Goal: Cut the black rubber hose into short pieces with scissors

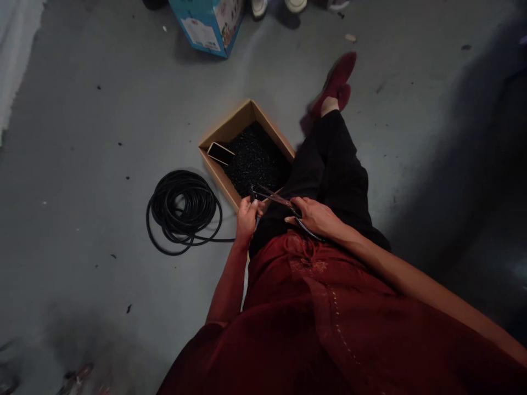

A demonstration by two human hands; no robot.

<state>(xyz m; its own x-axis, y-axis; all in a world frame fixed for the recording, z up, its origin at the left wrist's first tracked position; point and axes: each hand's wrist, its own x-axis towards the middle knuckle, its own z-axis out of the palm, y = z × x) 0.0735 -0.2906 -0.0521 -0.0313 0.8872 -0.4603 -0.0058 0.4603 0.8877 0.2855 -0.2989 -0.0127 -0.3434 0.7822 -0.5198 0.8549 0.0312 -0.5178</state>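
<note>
My left hand (247,216) is closed round the end of a black cord (253,193), just over the near edge of a cardboard box (219,176). From that hand the cord runs left to a loose coil (209,213) on the floor. My right hand (315,215) grips a pair of scissors (280,199) by the handles. The blades point left, slightly apart, with their tips close to the cord end. Many small black pieces (255,156) fill the bottom of the box. Whether the blades touch the cord is too small to tell.
A dark rectangular object with a light rim (221,154) leans inside the box's left corner. My crossed legs (337,164) lie right of the box. A blue printed carton (201,33) and another person's shoes (296,5) are at the far side. Small scraps dot the grey floor (90,181).
</note>
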